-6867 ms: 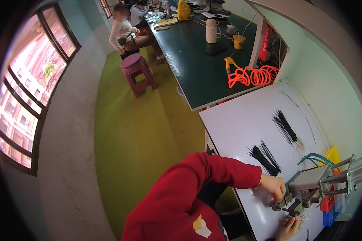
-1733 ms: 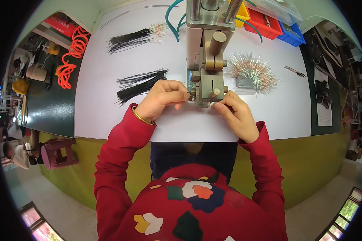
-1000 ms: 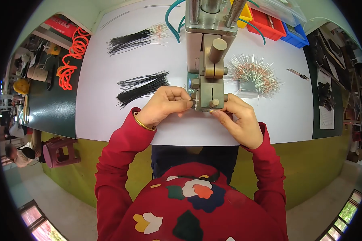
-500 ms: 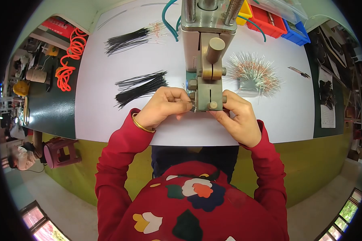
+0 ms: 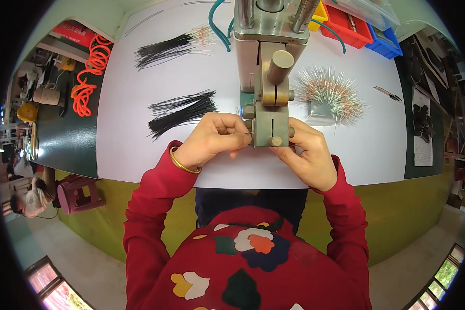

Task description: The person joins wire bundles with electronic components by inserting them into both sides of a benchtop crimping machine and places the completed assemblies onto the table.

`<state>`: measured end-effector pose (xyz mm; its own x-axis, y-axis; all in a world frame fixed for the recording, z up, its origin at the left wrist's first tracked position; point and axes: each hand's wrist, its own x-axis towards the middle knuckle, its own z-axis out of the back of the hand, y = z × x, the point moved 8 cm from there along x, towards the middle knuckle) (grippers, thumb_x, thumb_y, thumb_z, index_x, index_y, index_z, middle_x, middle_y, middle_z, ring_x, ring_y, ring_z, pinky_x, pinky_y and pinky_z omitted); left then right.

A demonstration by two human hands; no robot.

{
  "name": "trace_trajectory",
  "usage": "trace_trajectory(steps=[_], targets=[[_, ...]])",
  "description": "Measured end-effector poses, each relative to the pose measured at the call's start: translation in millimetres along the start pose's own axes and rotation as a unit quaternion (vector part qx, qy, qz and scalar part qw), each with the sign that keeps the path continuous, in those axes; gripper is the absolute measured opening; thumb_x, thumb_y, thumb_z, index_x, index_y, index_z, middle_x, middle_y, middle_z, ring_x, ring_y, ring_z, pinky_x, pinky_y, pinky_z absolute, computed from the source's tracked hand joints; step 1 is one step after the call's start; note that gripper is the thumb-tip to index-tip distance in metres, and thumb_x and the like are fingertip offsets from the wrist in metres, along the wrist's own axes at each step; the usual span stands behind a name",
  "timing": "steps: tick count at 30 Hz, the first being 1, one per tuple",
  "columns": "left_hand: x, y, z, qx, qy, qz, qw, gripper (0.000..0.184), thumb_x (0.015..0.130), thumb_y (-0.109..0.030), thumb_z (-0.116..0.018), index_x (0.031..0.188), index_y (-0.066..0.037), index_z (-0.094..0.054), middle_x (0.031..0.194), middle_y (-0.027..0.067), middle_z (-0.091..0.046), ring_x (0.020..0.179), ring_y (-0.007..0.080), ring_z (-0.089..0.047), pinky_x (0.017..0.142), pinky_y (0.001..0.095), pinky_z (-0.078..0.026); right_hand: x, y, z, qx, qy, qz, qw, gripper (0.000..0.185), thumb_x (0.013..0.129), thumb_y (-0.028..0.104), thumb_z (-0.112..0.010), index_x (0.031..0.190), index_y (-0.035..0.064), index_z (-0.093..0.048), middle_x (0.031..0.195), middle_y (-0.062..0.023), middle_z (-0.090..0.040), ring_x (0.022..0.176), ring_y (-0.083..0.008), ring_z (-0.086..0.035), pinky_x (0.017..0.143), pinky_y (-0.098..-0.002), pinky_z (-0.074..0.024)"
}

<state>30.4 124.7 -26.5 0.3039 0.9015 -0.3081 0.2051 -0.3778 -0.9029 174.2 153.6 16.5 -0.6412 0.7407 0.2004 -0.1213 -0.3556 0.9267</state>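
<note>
A metal press (image 5: 272,121) stands over the white table (image 5: 232,175), between my two hands. My left hand (image 5: 217,137) is closed in a pinch at the press head's left side; what its fingertips hold is too small to name. At the lower right of the head, my right hand (image 5: 307,152) is pinched too, its fingertips partly hidden behind the metal. Left of the press lie a bundle of black wires (image 5: 178,113) and, farther back, another black bundle (image 5: 165,50) with pale and reddish ends. A fan of white-tipped wires (image 5: 333,95) rests in a holder at the right.
Yellow, red (image 5: 346,28) and blue (image 5: 385,44) bins sit at the back right. A pen-like tool (image 5: 387,94) lies at the right. An orange coiled hose (image 5: 82,93) and a dark green table (image 5: 70,139) are at the left. A person (image 5: 36,199) sits beyond a purple stool (image 5: 80,195).
The view has turned from the room to the press and both hands. Lately the hands have stayed pinched at the press, with the left fingertips shifting slightly right toward its head.
</note>
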Motion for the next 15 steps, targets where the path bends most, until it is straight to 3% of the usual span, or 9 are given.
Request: trace_trajectory(steps=[15], targets=[[-0.4,-0.9,-0.9,0.012,0.005,-0.001,1.000,0.007,0.079,-0.004,-0.060,0.076,0.002,-0.060,0.068,0.0027,-0.058,0.057,0.0071,-0.052,0.054,0.0202,-0.041,1.3,-3.0,-1.2,0.010,0.017,-0.014,1.000,0.007,0.081,0.003,-0.063,0.080,-0.0036,-0.062,0.071,-0.0070,-0.051,0.055,-0.0139,-0.047,0.051,-0.0259,-0.0386]])
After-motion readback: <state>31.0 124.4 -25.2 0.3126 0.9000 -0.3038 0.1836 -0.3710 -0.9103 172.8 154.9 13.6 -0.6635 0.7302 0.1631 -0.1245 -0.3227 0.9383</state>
